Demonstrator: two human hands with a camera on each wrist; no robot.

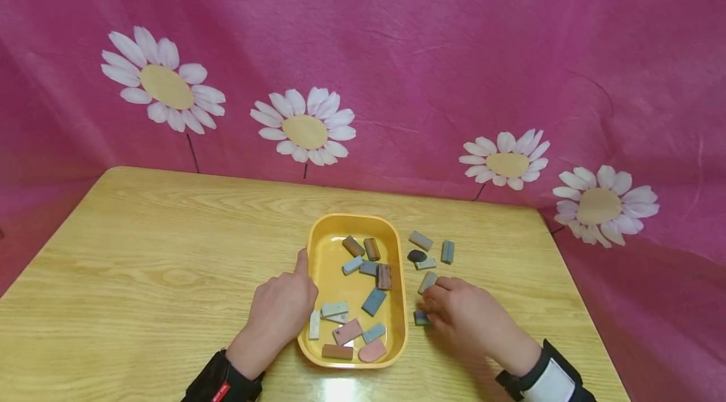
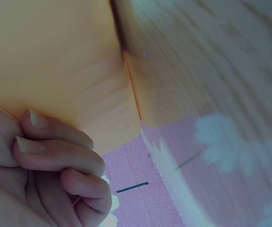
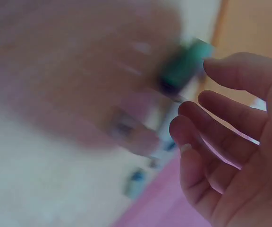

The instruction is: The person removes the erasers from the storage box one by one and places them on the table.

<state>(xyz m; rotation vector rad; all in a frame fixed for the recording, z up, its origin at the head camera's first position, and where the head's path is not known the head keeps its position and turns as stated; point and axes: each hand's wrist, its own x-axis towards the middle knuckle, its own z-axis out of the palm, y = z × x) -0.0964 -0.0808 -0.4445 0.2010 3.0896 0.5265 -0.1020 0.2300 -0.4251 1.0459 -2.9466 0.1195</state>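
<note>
Since both wrists wear chunky bands, those are the nearest bits: a black left band (image 1: 227,377) with a red tag, and a black right band (image 1: 547,382) with a whitish panel. Just past them, the left hand (image 1: 282,306) sits against the left side of a yellow tray (image 1: 334,288), index finger pretty straight along the rim. Its wrist cam shows other fingers curled in, but whether the thumb is pinching the tray wall, can't tell. On the opposite side, the right hand (image 1: 467,310) is down at the table (image 1: 170,263), fingers loosely bent, thumb and fingertips apart. Right at those fingertips is a multicoloured block (image 1: 421,318); too blurry in the wrist view to say if they're touching.

Inside the tray, near end first: a brown block (image 1: 337,351) and a rounded pink piece (image 1: 372,351), then a pink block (image 1: 348,331) beside a light blue one, plus some pale ones over by the left wall. Farther up there's a blue-grey block (image 1: 374,302), then a little cluster of brown and grey ones.

Outside, past the right hand's fingers, a black stone (image 1: 416,256) lies with a few greyish blocks around it. Way at the back hangs a pink cloth (image 1: 397,62) with big white daisies (image 1: 167,87).
</note>
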